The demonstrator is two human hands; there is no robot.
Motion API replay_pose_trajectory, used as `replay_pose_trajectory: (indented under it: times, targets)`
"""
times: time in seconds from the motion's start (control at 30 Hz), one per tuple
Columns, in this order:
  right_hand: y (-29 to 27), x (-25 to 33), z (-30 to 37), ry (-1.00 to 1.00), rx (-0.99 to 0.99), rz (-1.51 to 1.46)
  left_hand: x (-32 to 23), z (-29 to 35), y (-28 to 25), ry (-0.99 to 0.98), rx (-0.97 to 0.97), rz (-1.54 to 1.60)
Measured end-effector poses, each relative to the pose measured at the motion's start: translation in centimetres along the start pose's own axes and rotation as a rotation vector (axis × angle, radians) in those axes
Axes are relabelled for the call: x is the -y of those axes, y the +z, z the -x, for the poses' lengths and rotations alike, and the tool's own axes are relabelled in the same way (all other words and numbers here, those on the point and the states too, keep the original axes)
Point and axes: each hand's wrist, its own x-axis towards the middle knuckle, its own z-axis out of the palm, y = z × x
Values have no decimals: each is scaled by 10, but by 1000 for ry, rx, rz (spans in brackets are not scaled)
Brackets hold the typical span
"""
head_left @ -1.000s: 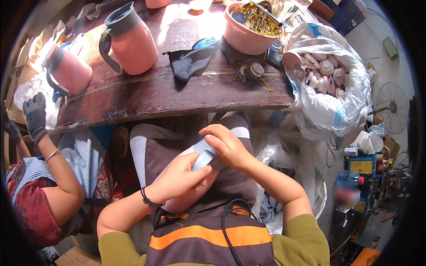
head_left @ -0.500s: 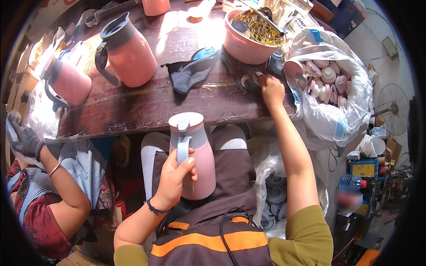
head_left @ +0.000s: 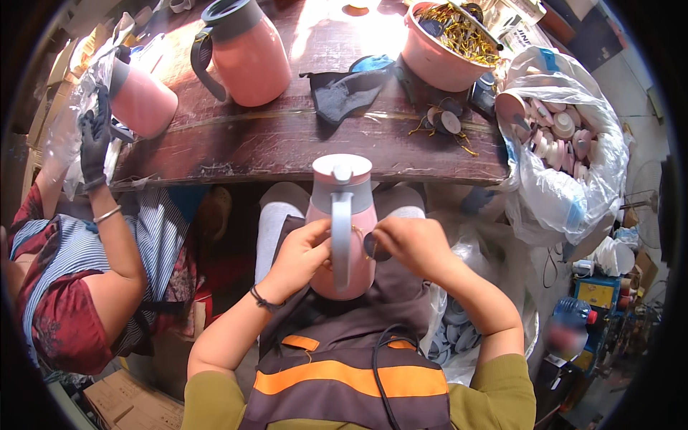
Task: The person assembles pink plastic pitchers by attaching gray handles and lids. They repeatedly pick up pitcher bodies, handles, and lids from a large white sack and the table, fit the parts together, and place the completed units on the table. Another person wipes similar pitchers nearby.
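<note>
A pink insulated jug (head_left: 352, 278) with a grey collar, pale pink lid and grey handle stands upright over my lap, its handle facing me. My left hand (head_left: 301, 258) is closed against the jug's left side beside the handle; some fingertips are hidden behind it. Just right of the handle, my right hand (head_left: 414, 247) pinches a dark round hang tag (head_left: 375, 247) on a gold string. The string reaches toward the handle; whether it passes through, I cannot tell. More dark round tags (head_left: 446, 120) with gold strings lie on the table.
On the dark wooden table (head_left: 244, 154) stand another pink jug (head_left: 252, 61), a grey cloth (head_left: 344, 97) and a pink tub (head_left: 441, 64) of gold-stringed tags. A plastic bag (head_left: 566, 193) holds pink lids. Leftward, a co-worker's gloved hand (head_left: 94, 140) handles clear plastic by a jug.
My right hand has come from the table to the jug, bringing a tag. My left hand has shifted off its handle grip, and the handle now faces me. The co-worker's gloved hand has risen.
</note>
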Motion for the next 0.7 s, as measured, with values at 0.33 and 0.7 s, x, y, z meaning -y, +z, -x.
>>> replay_pose_trajectory:
  times: [0.33, 0.7]
  targets:
    - [11, 19, -6, -90, -169, -255, -3, 3, -11, 283, -20, -541]
    - [13, 8, -23, -278, -296, -249, -13, -10, -18, 390, 77, -471]
